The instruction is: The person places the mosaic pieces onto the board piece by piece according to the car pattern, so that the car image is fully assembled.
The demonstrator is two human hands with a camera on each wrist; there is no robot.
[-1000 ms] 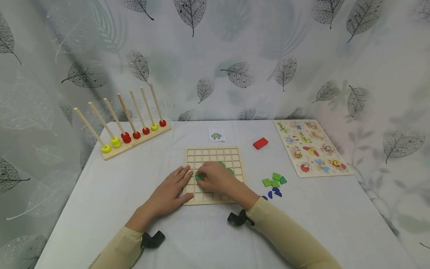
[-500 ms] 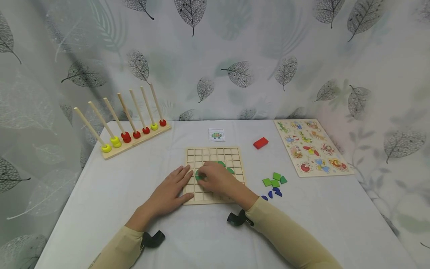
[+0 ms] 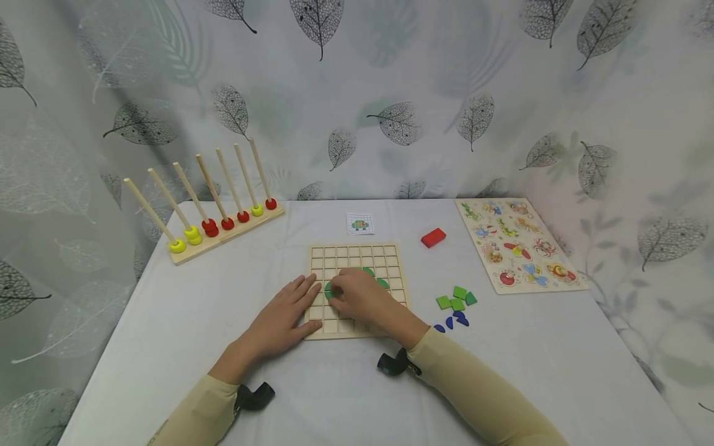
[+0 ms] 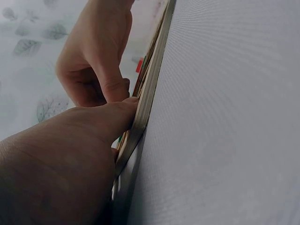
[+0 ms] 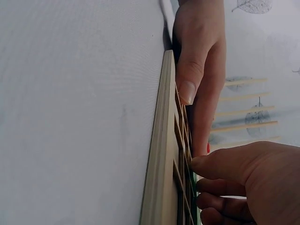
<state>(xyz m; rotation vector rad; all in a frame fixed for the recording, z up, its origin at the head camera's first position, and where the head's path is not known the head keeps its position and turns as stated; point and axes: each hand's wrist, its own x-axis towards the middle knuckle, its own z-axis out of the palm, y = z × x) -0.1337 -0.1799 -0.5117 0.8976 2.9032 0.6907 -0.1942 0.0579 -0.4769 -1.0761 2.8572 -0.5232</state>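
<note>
A square wooden grid board [image 3: 329, 252] lies on the white table in the head view. My left hand [image 3: 281, 322] rests on its left edge with fingers extended, the thumb at the lower left. Over the middle of the grid, my right hand [image 3: 365, 298] has curled fingers and pinches a green rounded tile [image 3: 328, 290], whose right part the fingers hide. Two more green tiles show just beyond that hand, a far one [image 3: 368, 271] and a right one [image 3: 382, 283]. In the right wrist view, the right thumb and fingertips sit low at the grid bars [image 5: 180, 140].
Green square tiles [image 3: 457, 304] and blue half-round tiles [image 3: 449, 323] lie right of the board. Behind it are a pattern card [image 3: 360, 224] and a red block [image 3: 433, 238]. A peg stand with beads [image 3: 192, 254] is back left; an animal puzzle board [image 3: 504, 232] is back right.
</note>
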